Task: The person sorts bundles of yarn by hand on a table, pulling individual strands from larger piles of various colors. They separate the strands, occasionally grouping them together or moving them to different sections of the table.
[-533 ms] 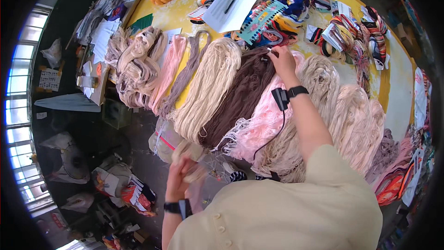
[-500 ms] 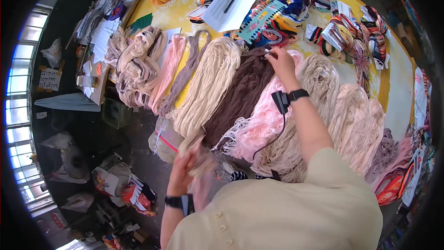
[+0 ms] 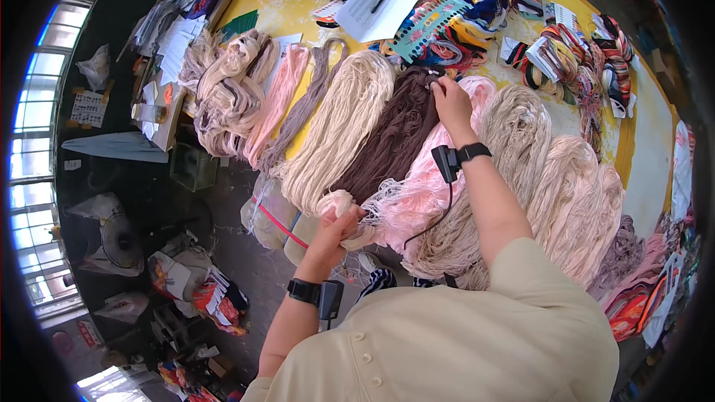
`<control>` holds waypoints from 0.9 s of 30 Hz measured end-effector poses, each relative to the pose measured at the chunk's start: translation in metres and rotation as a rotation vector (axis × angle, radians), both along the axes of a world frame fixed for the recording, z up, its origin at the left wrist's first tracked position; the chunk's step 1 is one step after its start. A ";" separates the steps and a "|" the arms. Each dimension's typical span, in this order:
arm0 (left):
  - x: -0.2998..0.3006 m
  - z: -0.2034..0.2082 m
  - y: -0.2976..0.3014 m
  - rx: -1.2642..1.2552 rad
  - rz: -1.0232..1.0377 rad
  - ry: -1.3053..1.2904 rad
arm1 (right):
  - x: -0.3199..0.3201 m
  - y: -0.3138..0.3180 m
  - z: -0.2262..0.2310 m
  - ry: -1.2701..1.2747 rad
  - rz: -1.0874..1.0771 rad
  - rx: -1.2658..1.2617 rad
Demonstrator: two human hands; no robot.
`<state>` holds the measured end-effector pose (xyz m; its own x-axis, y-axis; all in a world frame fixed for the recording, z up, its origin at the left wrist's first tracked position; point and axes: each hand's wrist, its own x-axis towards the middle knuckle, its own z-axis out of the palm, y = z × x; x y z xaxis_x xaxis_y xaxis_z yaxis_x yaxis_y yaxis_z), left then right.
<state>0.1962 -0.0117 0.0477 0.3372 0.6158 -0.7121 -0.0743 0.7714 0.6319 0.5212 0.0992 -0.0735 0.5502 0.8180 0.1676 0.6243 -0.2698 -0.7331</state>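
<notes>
My left hand (image 3: 335,237) is closed round a bunched strand of cream yarn (image 3: 339,202), at the near end of the dark brown yarn hank (image 3: 391,134). At that hank's far end my right hand (image 3: 453,104) is closed, fingertips pinching its top, where a small pale spot shows. To the left of the brown hank lies a thick cream hank (image 3: 339,112). A pink hank (image 3: 418,197) with frayed white ends lies on its right, partly under my right forearm. Both wrists wear black bands with small boxes.
More hanks lie in the row: beige (image 3: 515,130), pale peach (image 3: 570,193), thin mauve (image 3: 309,97) and pink (image 3: 279,104). Beyond them on the yellow table (image 3: 294,11) are a paper sheet with a pen (image 3: 380,4) and multicoloured yarn bundles (image 3: 551,59). Bags stand on the floor.
My left hand has moved up and right with the cream yarn, from near my body to the brown hank's near end. My right hand stays at the hank's far end.
</notes>
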 end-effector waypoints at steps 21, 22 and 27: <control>-0.277 0.094 -0.127 0.398 0.564 0.086 | -0.012 -0.024 -0.034 -0.367 0.392 -0.117; -0.308 0.108 -0.135 0.401 0.681 -0.027 | -0.010 -0.028 -0.035 -0.404 0.353 -0.151; -0.542 0.145 -0.276 0.906 0.511 0.475 | -0.028 -0.024 -0.028 -0.165 0.458 0.118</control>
<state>-0.3458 -0.2881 0.1928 -0.2851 0.9556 0.0747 0.1463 -0.0337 0.9887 0.4927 0.0754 -0.1011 0.0970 0.9397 0.3280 0.7692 0.1383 -0.6239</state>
